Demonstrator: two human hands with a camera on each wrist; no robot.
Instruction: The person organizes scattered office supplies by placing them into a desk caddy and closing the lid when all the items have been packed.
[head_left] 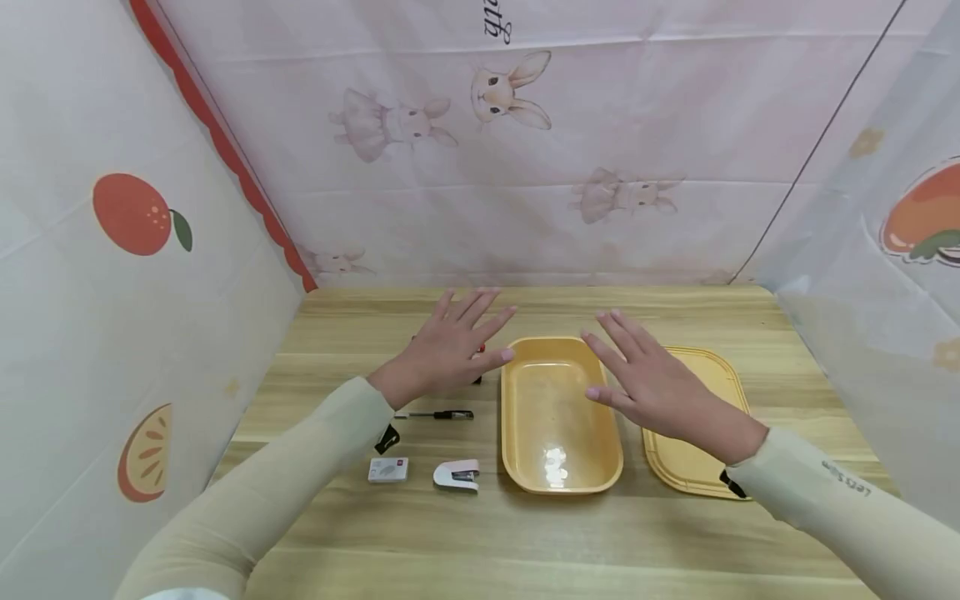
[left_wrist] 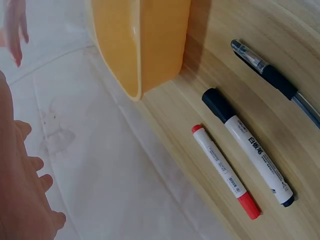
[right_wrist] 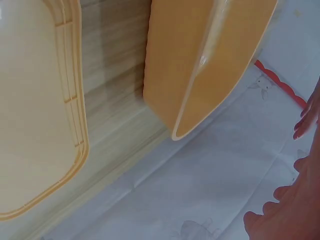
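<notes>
Both hands hover above the table with fingers spread and nothing held. My left hand [head_left: 447, 348] is over the left of a yellow plastic box [head_left: 551, 408], which stands with its opening up. Below that hand lie a black-capped whiteboard marker [left_wrist: 256, 150] and a red-capped marker [left_wrist: 220, 162], mostly hidden in the head view. A black-capped pen [head_left: 454, 415] lies nearer me. My right hand [head_left: 660, 390] is between the box's right rim and a flat yellow lid [head_left: 686, 463], partly covering both from the head view.
A white and pink stapler [head_left: 456, 476] and a small white packet [head_left: 387, 470] lie at the front left of the wooden table [head_left: 480, 546]. Printed cloth walls [head_left: 555, 242] stand behind and on both sides of it.
</notes>
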